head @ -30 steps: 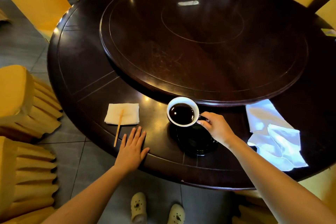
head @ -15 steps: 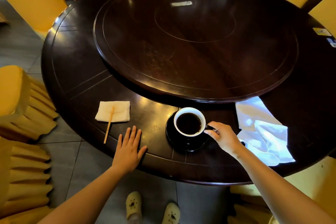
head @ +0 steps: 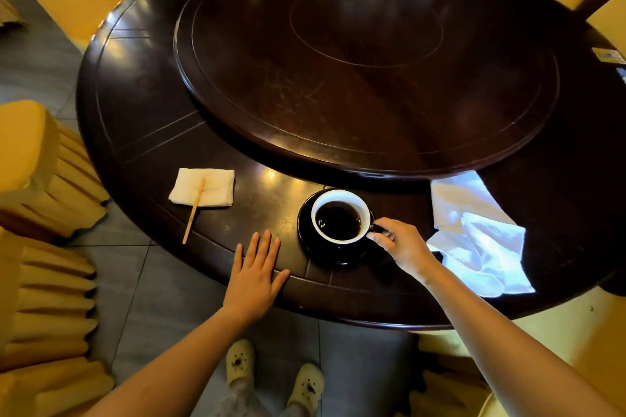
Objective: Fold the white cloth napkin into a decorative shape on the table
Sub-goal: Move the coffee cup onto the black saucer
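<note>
Since the earlier frame, the cup [head: 339,216] is set on its saucer [head: 306,244], handle pinched by the right hand [head: 401,247]; the left hand [head: 254,276] is laid flat and released on the desk [head: 142,118]. The white cloth napkin [head: 481,240] is not yet folded.

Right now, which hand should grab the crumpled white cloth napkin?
Probably the right hand: it is beside the crumpled white cloth napkin, though it must release the cup handle first. The left hand lies flat beyond the white cup of dark coffee.

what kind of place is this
Probably a restaurant or banquet dining room: a big round dark table with a lazy Susan and pleated yellow chair covers around it.
</note>
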Action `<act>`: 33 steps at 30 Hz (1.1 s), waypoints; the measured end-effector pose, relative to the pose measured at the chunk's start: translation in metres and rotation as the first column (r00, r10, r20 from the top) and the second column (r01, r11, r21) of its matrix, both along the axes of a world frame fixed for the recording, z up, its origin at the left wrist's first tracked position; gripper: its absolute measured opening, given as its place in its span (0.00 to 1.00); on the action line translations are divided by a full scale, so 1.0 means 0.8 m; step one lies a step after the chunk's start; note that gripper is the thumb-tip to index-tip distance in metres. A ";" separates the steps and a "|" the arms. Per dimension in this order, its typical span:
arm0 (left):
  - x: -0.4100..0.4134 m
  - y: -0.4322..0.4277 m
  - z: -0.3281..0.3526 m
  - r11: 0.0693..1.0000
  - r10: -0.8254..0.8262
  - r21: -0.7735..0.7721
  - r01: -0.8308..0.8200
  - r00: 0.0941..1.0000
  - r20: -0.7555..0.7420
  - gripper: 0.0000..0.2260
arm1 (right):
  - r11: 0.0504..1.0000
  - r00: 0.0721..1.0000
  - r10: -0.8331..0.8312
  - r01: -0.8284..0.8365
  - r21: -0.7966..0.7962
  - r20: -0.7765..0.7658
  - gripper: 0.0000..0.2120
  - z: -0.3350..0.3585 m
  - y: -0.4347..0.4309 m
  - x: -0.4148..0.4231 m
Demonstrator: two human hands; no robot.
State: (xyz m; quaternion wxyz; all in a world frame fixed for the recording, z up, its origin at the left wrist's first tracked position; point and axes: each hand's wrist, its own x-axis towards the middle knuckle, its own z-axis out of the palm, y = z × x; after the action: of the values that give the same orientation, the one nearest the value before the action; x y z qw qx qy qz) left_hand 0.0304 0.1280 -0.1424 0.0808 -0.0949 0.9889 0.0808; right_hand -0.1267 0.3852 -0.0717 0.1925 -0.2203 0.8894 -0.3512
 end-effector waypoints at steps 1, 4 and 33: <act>0.000 0.000 0.001 1.000 -0.002 0.001 0.002 1.000 0.001 0.31 | 1.000 1.000 -0.008 0.008 -0.002 0.006 0.10 0.000 0.000 -0.001; 0.000 0.001 0.001 1.000 -0.010 0.023 0.010 1.000 0.012 0.32 | 1.000 1.000 -0.024 0.024 0.010 0.020 0.09 -0.001 -0.001 -0.001; -0.025 0.129 0.113 0.923 -0.355 -0.026 0.383 0.878 0.321 0.13 | 0.803 0.768 -0.557 0.596 0.033 -0.316 0.13 0.023 0.092 0.088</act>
State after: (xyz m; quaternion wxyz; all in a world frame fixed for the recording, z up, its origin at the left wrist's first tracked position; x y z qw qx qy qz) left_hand 0.0103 0.2312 -0.0519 0.2447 0.0803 0.9663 0.0040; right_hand -0.0560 0.4585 -0.0534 -0.0436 0.0277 0.9533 -0.2975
